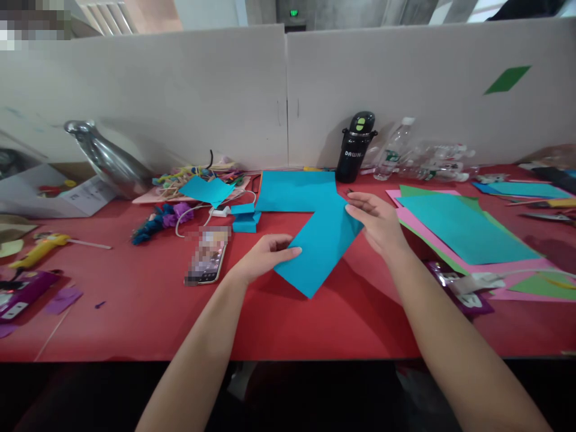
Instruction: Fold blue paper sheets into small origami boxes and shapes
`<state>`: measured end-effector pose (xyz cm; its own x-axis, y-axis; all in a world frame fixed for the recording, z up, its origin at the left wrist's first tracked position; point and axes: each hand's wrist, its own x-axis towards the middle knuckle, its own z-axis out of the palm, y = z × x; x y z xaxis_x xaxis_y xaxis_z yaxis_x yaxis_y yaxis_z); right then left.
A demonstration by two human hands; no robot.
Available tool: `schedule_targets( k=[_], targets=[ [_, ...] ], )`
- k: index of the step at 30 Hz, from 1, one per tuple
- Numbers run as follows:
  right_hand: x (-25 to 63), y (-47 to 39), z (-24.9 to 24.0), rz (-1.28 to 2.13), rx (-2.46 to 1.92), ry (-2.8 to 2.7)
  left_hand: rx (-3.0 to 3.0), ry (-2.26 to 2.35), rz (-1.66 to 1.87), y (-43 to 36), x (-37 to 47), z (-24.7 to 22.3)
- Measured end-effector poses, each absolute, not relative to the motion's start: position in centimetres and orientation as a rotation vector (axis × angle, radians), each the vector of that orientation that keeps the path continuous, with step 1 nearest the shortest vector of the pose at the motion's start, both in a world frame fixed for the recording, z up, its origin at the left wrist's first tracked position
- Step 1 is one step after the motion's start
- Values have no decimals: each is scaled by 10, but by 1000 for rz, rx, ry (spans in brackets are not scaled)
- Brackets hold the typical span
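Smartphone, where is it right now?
In the head view, the smartphone lies on the red table left of centre, left of the left hand and nearer you than the folded blue paper.

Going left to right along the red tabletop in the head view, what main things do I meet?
Yellow glue gun → fuzzy dark-blue bundle → phone → folded blue strip → held blue sheet → upright clear bottle → the right-hand purple power strip.

Between our left hand (269, 257) and right hand (378, 222) we have a rectangular blue paper sheet (319, 246); left of it, a slim rectangular phone (209, 255) on the flat red table (333, 336); behind the right hand, a black cylindrical bottle (353, 153)
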<state>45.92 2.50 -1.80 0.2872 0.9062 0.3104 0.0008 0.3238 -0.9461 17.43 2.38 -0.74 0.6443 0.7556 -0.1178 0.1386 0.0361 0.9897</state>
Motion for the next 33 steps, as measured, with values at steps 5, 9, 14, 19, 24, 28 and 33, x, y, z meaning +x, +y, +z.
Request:
schedule_targets(
  k=[5, 9, 14, 19, 24, 28, 33],
  targets=[
    [443, 15, -14, 859, -1107, -1239, 1503, 725, 505, 16, 179, -3],
    [425, 9, -10, 927, -1128, -1296, 1418, 749, 614, 17, 186, -11],
    [411, 10, -11, 1094, -1065, -1085, 1353, 768, 737, 23, 187, -20],
    [399, 5, -15, 1446, -987, -933, 1336, 844, 869, 25, 186, -20],
    [389, -1, -20, 1471, -1013, -1035, 1329, 876, 937, 23, 187, -16],
    [387, -4, -21, 1452, -1018, -1142, 1364, 923, 1036, 24, 188, -17],
    [389, -3, -23, 1435, -1010, -1262, 1420, 924, 1086, 29, 186, -21]
  ],
)
